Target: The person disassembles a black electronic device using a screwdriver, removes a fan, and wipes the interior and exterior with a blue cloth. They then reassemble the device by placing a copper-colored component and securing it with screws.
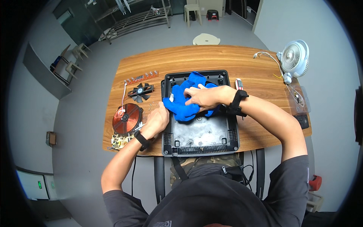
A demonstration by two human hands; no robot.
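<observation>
A black plastic appliance housing point(200, 136), like an induction cooker's shell, lies on the table in front of me, its inside facing up. Bunched over its far half is a blue cloth point(181, 108). My right hand point(206, 97) grips this cloth from above and presses it against the housing. My left hand point(157, 119) is closed at the housing's left edge, beside the cloth; its fingertips are partly hidden. Left of it lie a round copper coil point(127, 119), a black cooling fan point(140, 92), a circuit board point(120, 140) and a narrow orange board point(141, 77) with a white wire.
A white desk fan point(295, 58) stands at the table's point(181, 56) far right corner, its cable trailing left. Near it sit a clear plastic tray point(298, 99) and a small black object point(302, 122). A red-and-white item point(239, 84) lies right of the housing. Small screws lie near the fan.
</observation>
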